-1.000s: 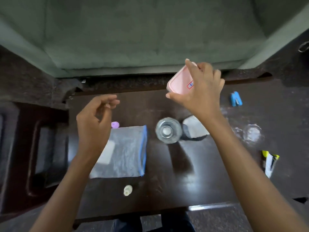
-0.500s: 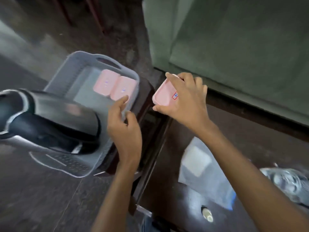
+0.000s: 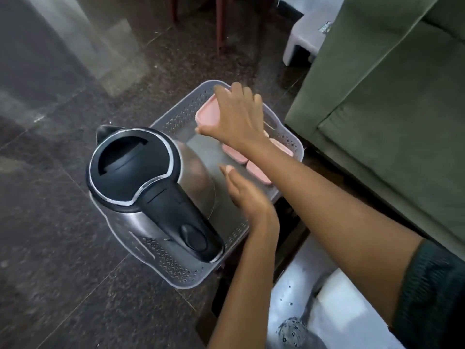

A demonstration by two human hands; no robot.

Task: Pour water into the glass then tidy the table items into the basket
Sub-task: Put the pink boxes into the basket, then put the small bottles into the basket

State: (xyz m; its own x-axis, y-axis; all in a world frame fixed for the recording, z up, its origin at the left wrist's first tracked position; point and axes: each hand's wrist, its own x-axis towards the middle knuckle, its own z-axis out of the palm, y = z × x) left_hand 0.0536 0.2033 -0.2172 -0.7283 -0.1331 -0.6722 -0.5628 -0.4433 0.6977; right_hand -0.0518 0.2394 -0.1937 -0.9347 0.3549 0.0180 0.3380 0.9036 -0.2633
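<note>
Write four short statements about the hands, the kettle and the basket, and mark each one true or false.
1. The right hand grips a pink box over the basket. True.
2. The kettle lies on its side. False: it stands upright in the basket.
3. The left hand holds nothing. True.
4. The basket holds no other pink boxes. False: more pink boxes lie on its floor beneath the right arm.

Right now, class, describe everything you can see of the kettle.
The kettle has a shiny steel-looking body, a shut black lid and a black handle with a switch near its end. It stands upright in the grey basket, spout pointing away from the person. The left hand hovers beside it, not gripping.
</note>
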